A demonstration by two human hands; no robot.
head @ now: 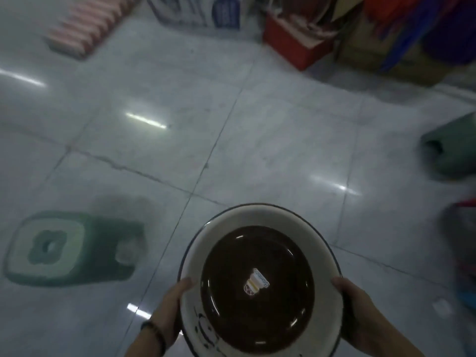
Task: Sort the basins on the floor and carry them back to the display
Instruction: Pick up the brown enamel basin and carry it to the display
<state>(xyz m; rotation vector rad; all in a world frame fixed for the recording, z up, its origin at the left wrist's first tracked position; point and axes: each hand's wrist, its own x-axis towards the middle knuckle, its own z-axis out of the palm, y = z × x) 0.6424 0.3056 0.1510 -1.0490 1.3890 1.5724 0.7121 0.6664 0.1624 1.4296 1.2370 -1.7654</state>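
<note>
A pale, glossy tiled floor [257,140] fills most of the frame, with dark grout lines crossing it and streaks of lamp glare on the tiles.

At lower centre, held above the floor, is a round white basin [257,215] with a thin dark rim. A dark brown basin [257,248] is nested inside it, covering the whole bottom and leaving only the white wall showing around it. A small sticker [256,282] sits near the middle of the brown basin.

At lower left a green stool-like item [77,248] with a pale square top lies on the floor, blurred. Another green object [453,148] lies at the right edge, too blurred to name.

Along the top of the frame stand shop goods: a cardboard box [365,52] with blue and orange items above it at upper right, a red box [291,47] beside it, a white and blue carton [206,11] at top centre, and a pink striped pack [87,29] at upper left.

The left hand [170,310] takes the white basin's left rim, its grip closed on the edge with the thumb lying over the top. The right hand [358,313] takes the right rim the same way, thumb on top and fingers hidden underneath. A dark bead bracelet [154,331] circles the left wrist.
</note>
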